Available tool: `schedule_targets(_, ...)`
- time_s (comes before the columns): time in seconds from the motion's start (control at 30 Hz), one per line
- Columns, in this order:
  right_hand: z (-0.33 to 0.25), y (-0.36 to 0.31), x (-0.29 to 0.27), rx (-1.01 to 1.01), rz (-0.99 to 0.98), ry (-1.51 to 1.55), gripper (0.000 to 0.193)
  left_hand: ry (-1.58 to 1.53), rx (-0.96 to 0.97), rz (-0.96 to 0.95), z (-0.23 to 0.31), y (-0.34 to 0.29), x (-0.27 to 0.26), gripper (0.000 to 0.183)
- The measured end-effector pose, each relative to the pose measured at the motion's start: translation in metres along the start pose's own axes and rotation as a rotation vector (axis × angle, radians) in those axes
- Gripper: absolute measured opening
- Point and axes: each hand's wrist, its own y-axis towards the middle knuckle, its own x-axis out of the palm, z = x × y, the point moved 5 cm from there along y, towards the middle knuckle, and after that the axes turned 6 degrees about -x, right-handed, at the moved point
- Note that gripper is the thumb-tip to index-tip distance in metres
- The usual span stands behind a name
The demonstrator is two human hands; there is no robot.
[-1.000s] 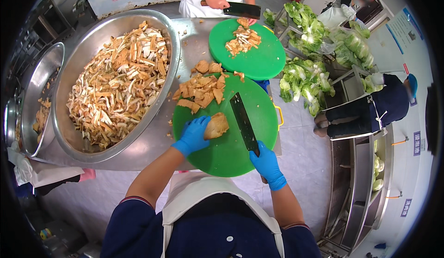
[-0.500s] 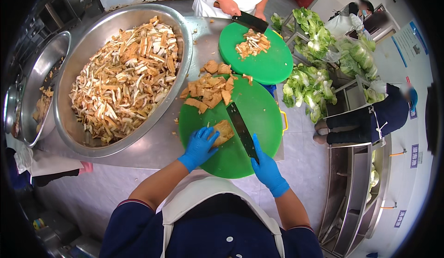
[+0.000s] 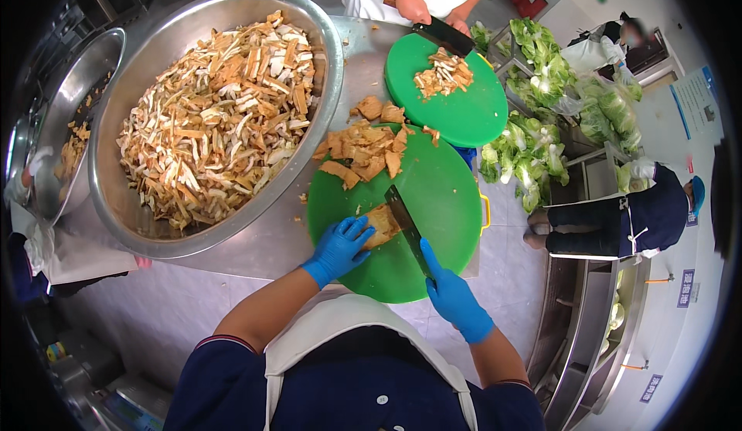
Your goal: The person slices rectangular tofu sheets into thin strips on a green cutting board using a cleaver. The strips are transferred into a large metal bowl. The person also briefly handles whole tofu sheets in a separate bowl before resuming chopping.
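Note:
On the near green round cutting board (image 3: 444, 215) lies a golden-brown piece of fried tofu (image 3: 382, 225). My left hand (image 3: 338, 252), in a blue glove, holds it down from its left side, fingers bent against it. A dark-bladed cleaver (image 3: 405, 221) is in my gloved right hand (image 3: 456, 296), the grip closed round its handle and the index finger along the blade. The blade stands at the right end of the tofu; whether it has cut in, I cannot tell. Thin tofu pieces (image 3: 363, 151) are heaped at the board's far left edge.
A large steel bowl (image 3: 332, 68) of cut strips (image 3: 216, 130) stands left, beside another metal basin (image 3: 116, 45). Across the table, a co-worker's hand (image 3: 411, 6) grips a cleaver (image 3: 444, 35) over a second green board (image 3: 479, 110). Leafy cabbages (image 3: 529, 149) lie at right.
The cleaver has come left against the tofu's right end; before, it stood apart. The tofu looks turned slightly under my left hand. The whole view has shifted a little.

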Motion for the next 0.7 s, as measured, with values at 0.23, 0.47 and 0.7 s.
schedule_targets(0.23,0.006,0.041,0.008,-0.123,0.18,-0.02,0.074,-0.017,-0.002,-0.016,0.002,0.0,-0.001,0.053)
schedule_targets(0.47,-0.007,0.001,-0.011,-0.083,0.094,0.007,0.073,-0.031,-0.023,0.011,-0.001,0.0,0.002,0.054)
schedule_targets(0.7,0.0,0.039,0.013,-0.059,0.102,-0.038,0.074,-0.009,-0.026,0.013,0.0,0.001,0.001,0.054)
